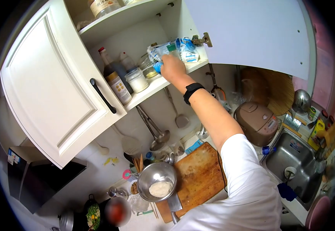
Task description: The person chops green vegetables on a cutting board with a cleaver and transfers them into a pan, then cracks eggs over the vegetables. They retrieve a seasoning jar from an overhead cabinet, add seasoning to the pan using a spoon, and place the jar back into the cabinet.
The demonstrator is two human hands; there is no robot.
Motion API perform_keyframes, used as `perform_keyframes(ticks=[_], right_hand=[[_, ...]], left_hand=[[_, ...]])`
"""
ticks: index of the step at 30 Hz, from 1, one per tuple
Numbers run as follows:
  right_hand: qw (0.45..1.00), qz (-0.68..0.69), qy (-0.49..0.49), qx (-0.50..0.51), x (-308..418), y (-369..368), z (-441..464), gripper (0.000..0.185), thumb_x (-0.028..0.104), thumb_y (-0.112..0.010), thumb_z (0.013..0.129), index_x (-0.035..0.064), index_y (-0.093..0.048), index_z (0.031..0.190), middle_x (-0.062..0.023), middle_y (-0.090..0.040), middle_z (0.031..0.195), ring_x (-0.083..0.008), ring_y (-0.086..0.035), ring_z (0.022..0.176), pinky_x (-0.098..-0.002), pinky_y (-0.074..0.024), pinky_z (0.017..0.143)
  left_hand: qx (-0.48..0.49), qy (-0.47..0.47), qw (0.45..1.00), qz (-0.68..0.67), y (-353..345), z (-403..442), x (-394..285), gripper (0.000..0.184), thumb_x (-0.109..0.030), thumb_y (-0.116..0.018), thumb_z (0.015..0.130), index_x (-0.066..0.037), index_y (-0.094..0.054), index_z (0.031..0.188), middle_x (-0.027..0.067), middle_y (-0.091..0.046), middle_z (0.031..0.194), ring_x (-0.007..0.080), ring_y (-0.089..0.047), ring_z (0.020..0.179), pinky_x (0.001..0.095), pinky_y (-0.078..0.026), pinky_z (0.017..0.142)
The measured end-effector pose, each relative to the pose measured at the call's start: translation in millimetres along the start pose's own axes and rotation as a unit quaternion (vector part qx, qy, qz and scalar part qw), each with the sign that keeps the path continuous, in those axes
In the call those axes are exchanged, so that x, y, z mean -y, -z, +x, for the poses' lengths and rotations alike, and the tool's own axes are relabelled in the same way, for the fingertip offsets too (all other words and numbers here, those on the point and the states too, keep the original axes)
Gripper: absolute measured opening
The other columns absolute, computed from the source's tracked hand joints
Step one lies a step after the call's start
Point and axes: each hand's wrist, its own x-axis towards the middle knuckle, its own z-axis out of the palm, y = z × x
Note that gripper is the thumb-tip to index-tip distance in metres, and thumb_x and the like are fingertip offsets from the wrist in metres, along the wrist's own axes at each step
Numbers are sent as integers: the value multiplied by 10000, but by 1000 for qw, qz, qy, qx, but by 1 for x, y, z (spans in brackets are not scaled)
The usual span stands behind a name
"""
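My right hand (pixel 174 70), with a black band on the wrist, reaches up into the open wall cabinet (pixel 152 88). Its fingers are closed on a blue-and-white packet (pixel 154 56) at the shelf's front; the fingertips are partly hidden. Just behind the hand is a green-capped container (pixel 171 47). Another blue-and-white bag (pixel 189 50) stands to its right. Left of the hand are a glass jar (pixel 149 69), a jar of white powder (pixel 137 81), a labelled bottle (pixel 119 87) and a red-capped dark bottle (pixel 105 57). My left hand is out of view.
Cabinet doors stand open at left (pixel 55 84) and right (pixel 252 34). Utensils hang beneath. Below are a steel bowl (pixel 143 183) holding pale dough or flour, a cutting board (pixel 200 169), a cleaver (pixel 174 202), a rice cooker (pixel 256 122), a sink (pixel 296 154) and a pan of food (pixel 93 215).
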Motion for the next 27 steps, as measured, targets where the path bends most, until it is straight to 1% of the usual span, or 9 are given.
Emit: perform_keyframes(ticks=[8,10,16,18,20,22,25,26,27], right_hand=[[999,-15,-50,-15,-27,8,9,106,47,-558,760,10,-619,839,-212,-645,855,-389,-635,820,-463,-515,740],[998,-12,-50,-28,-35,14,10,125,41,-533,749,-13,-595,843,-236,-635,832,-418,-612,810,-502,-486,742],[991,-55,-115,36,-36,21,9,220,133,-601,767,1,-597,943,-222,-633,949,-392,-615,900,-468,-498,800],[992,-78,-78,-65,-27,27,2,197,106,-603,768,-3,-564,927,-203,-600,988,-367,-603,930,-454,-501,800],[992,-73,-80,-65,-16,36,-3,234,146,-624,771,16,-548,951,-177,-574,1003,-346,-578,956,-431,-491,809],[992,34,5,-119,-5,39,-6,217,177,-642,773,50,-562,930,-149,-584,949,-337,-591,902,-433,-491,763],[997,72,1,8,25,39,-13,179,247,-664,779,75,-621,803,-129,-627,868,-327,-612,837,-426,-493,725],[993,87,1,79,33,38,-14,212,286,-678,775,77,-644,758,-131,-648,849,-324,-623,828,-420,-498,723],[993,86,-1,80,39,35,-14,212,286,-678,775,77,-644,758,-131,-648,849,-324,-623,828,-420,-498,723]], left_hand=[[-40,1,999,3,-6,-10,3,355,-230,-536,945,-3,-559,1217,152,-571,1177,291,-526,1092,403,-440,951],[-47,0,999,8,-5,-8,4,353,-230,-537,945,-4,-562,1215,151,-572,1175,290,-528,1091,403,-441,950],[-56,-16,998,10,7,3,10,353,-237,-543,943,-10,-570,1212,148,-577,1179,288,-533,1094,403,-445,947],[-42,-1,999,13,4,5,9,368,-244,-548,942,-15,-565,1229,147,-571,1207,291,-528,1116,405,-441,955],[-48,-5,999,19,-1,2,8,380,-246,-548,942,-17,-555,1245,149,-563,1227,294,-522,1129,411,-432,969],[-7,-9,1000,19,-8,-2,3,426,-269,-551,942,-17,-521,1283,151,-530,1281,295,-494,1180,423,-419,992],[68,34,997,-20,13,17,4,314,-250,-570,933,-65,-591,1187,83,-626,1130,212,-578,1051,357,-461,922],[67,35,997,-20,-2,6,0,314,-250,-570,933,-65,-591,1187,83,-626,1130,212,-578,1051,357,-461,922],[46,23,998,-24,-18,-5,-4,264,-233,-603,912,-61,-613,1112,74,-632,1023,206,-589,949,343,-483,842]])
